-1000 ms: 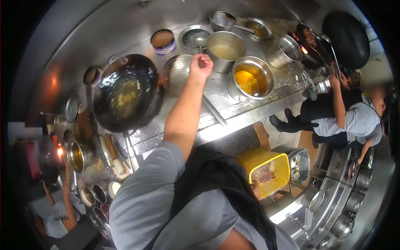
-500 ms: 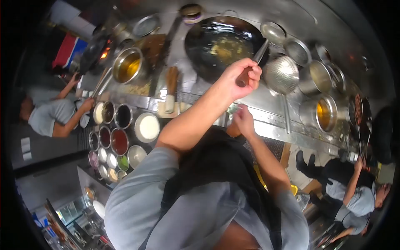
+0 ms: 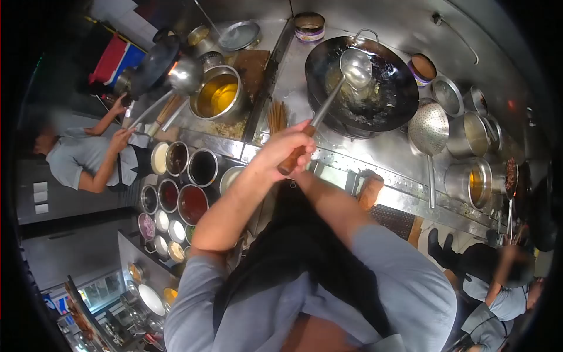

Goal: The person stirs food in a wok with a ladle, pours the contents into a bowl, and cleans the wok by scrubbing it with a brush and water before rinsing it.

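Note:
My left hand [image 3: 284, 151] is closed around the wooden handle of a ladle [image 3: 356, 67]. The ladle's steel bowl is over a large black wok [image 3: 402, 88], tilted and overlapping the liquid at its middle. Steam or cooking liquid blurs the wok's contents. My right arm reaches in below, and my right hand [image 3: 302, 177] is mostly hidden behind the left wrist, its fingers out of sight. A brown, block-like thing [image 3: 370, 191] lies at the counter's front edge, right of my right forearm. A bamboo brush [image 3: 277, 116] stands just beyond my left hand.
A perforated skimmer [image 3: 428, 128] rests right of the wok, near steel pots [image 3: 468, 134] and a pot of yellow oil [image 3: 468, 180]. Left are sauce containers [image 3: 192, 203] and another oil pot [image 3: 217, 94]. One co-worker [image 3: 91, 158] handles a wok at left; others [image 3: 498, 287] stand at right.
The ladle has swung left, from beside the skimmer to over the wok. My right hand has moved left, away from the brown thing, behind my left wrist. The view has shifted.

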Action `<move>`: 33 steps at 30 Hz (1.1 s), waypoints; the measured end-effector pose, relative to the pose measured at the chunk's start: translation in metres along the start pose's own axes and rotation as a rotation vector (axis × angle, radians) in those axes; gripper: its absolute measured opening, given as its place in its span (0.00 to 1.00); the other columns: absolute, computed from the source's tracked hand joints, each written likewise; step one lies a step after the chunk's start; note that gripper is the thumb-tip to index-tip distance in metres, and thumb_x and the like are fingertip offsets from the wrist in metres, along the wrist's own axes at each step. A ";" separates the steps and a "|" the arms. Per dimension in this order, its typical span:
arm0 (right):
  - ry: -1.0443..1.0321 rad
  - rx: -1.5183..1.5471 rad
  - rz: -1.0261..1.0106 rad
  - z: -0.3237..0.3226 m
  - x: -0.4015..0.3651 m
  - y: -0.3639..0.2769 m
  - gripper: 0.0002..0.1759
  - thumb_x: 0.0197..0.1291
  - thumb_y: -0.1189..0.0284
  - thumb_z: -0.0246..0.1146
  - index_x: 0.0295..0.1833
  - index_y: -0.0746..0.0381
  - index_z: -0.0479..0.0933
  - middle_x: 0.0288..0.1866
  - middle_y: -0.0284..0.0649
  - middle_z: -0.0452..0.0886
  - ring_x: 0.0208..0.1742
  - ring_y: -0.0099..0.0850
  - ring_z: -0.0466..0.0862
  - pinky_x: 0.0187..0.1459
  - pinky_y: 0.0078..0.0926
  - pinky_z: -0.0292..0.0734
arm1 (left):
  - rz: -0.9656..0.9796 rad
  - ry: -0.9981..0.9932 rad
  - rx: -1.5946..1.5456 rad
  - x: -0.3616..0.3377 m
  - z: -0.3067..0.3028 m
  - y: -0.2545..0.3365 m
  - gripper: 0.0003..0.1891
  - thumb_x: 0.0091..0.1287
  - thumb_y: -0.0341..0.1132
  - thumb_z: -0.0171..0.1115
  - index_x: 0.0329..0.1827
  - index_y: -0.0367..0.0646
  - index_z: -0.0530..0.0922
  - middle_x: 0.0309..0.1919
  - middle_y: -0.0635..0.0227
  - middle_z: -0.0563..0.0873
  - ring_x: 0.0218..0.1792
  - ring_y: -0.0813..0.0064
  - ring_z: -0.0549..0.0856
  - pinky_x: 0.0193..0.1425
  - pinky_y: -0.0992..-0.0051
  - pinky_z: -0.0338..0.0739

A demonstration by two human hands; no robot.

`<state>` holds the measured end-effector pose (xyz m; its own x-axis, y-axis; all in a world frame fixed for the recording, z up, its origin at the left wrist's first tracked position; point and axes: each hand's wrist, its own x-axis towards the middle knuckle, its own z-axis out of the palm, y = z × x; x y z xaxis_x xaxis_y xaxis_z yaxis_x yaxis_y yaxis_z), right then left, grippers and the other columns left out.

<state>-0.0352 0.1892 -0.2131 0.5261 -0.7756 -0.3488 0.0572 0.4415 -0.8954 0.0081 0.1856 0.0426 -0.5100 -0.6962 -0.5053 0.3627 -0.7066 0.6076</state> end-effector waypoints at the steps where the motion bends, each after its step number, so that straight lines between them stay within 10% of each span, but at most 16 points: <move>1: -0.017 0.147 0.047 -0.018 -0.013 -0.009 0.28 0.68 0.49 0.61 0.66 0.52 0.70 0.65 0.37 0.74 0.65 0.35 0.74 0.57 0.49 0.78 | 0.002 0.022 0.045 0.002 -0.005 0.006 0.41 0.67 0.27 0.55 0.83 0.47 0.48 0.29 0.68 0.77 0.18 0.81 0.73 0.16 0.78 0.66; 6: 0.069 0.590 0.345 -0.108 -0.161 -0.078 0.35 0.60 0.62 0.63 0.71 0.62 0.65 0.66 0.47 0.73 0.59 0.44 0.79 0.60 0.58 0.78 | 0.069 0.060 0.504 0.045 -0.046 0.031 0.41 0.66 0.26 0.54 0.84 0.48 0.50 0.27 0.71 0.78 0.18 0.80 0.75 0.18 0.78 0.68; 11: 0.027 0.943 -0.016 -0.128 -0.323 -0.148 0.45 0.55 0.68 0.65 0.78 0.64 0.55 0.64 0.61 0.73 0.51 0.45 0.87 0.41 0.35 0.90 | 0.048 0.212 0.908 0.071 -0.048 -0.004 0.44 0.62 0.26 0.55 0.84 0.46 0.49 0.25 0.70 0.77 0.18 0.78 0.77 0.18 0.75 0.70; 14: 0.188 0.880 -0.162 -0.148 -0.335 -0.169 0.41 0.59 0.66 0.65 0.75 0.64 0.58 0.62 0.66 0.75 0.45 0.40 0.88 0.39 0.29 0.90 | 0.002 0.118 0.460 0.061 -0.034 -0.047 0.44 0.64 0.26 0.56 0.84 0.46 0.48 0.27 0.68 0.78 0.18 0.76 0.77 0.19 0.74 0.71; 17: 0.368 0.404 -0.180 -0.199 -0.295 -0.182 0.42 0.68 0.57 0.64 0.80 0.60 0.55 0.58 0.54 0.80 0.45 0.34 0.85 0.39 0.24 0.82 | -0.104 0.001 -0.179 0.035 -0.006 -0.066 0.17 0.71 0.31 0.57 0.62 0.48 0.70 0.29 0.74 0.77 0.20 0.82 0.76 0.18 0.79 0.68; 20: 0.661 -1.018 -0.325 -0.247 -0.215 -0.190 0.42 0.64 0.56 0.67 0.78 0.62 0.62 0.62 0.54 0.81 0.56 0.39 0.85 0.53 0.34 0.81 | -0.190 -0.172 -0.567 0.024 0.006 -0.075 0.05 0.69 0.31 0.60 0.44 0.51 0.73 0.28 0.73 0.78 0.22 0.81 0.76 0.20 0.78 0.66; 25: 0.405 -1.535 0.217 -0.292 -0.158 -0.245 0.31 0.57 0.57 0.68 0.66 0.56 0.77 0.55 0.54 0.85 0.58 0.52 0.83 0.61 0.41 0.77 | -0.131 -0.143 -0.557 0.019 0.010 -0.081 0.04 0.72 0.33 0.59 0.45 0.50 0.73 0.29 0.75 0.77 0.23 0.85 0.74 0.20 0.81 0.64; 33: 0.359 -1.532 0.159 -0.330 -0.132 -0.230 0.31 0.57 0.54 0.67 0.66 0.53 0.79 0.59 0.54 0.83 0.60 0.53 0.81 0.62 0.41 0.76 | -0.094 -0.075 -0.382 0.056 0.007 -0.084 0.05 0.70 0.32 0.59 0.44 0.53 0.71 0.27 0.74 0.78 0.21 0.80 0.75 0.18 0.78 0.64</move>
<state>-0.3982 0.0413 -0.0529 0.2108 -0.9277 -0.3082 -0.9696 -0.1584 -0.1864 -0.0560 0.2070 -0.0328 -0.6050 -0.6250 -0.4933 0.5688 -0.7728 0.2816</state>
